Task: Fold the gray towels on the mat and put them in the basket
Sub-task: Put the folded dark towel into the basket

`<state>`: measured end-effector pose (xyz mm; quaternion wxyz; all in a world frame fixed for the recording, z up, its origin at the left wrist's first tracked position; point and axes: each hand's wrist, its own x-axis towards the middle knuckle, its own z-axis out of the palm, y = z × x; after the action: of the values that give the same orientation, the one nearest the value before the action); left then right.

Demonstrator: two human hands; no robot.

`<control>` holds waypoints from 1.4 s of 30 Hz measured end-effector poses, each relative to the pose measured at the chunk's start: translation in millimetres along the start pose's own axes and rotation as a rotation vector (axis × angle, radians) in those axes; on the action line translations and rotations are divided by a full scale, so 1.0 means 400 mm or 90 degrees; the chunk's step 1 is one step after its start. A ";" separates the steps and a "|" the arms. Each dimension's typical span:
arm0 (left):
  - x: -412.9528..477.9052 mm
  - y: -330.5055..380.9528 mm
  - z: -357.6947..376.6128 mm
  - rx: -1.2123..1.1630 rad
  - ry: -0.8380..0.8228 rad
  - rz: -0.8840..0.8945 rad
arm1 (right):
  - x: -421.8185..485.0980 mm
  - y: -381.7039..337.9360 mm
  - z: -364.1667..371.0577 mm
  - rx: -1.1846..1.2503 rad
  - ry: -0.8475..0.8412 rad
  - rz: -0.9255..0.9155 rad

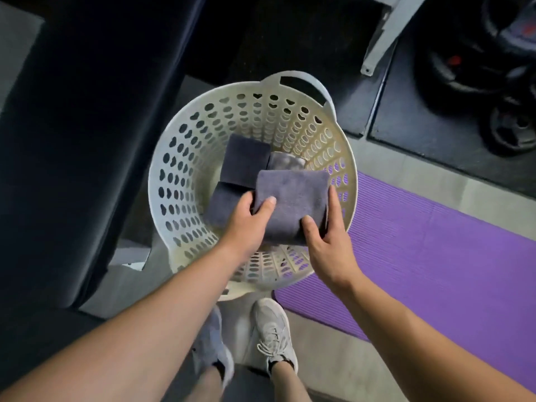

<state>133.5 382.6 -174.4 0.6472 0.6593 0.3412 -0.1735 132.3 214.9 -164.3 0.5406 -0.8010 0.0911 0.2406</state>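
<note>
Gripped by left hand (249, 221) and right hand (327, 242) at opposite edges, folded gray towel (293, 204) held over white basket (153, 181), just above other towels (243, 161). Liable to unfold or land crooked if released unevenly.

Nothing readable is showing anywhere in the view: no text, label, brand or number. The weight plates (470, 79) at the upper right are carrying small red and pale patches that may be markings, but they are coming out too dark and blurred to make out. The basket (153, 184) is showing only cut-out holes in its pale plastic, with no print on it.
</note>
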 end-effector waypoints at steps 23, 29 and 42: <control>0.502 -0.045 0.014 0.391 -0.138 0.104 | 0.445 0.213 0.155 0.074 0.163 0.169; 0.570 -0.039 0.008 0.533 -0.091 0.194 | 0.500 0.253 0.167 0.036 0.137 0.219; 0.615 -0.052 0.008 0.810 -0.097 0.320 | 0.440 0.275 0.182 -0.266 0.134 0.046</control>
<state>293.9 433.5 -354.9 0.1769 0.9561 -0.0365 -0.2308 219.4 257.5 -361.7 0.3416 -0.9123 0.1243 0.1885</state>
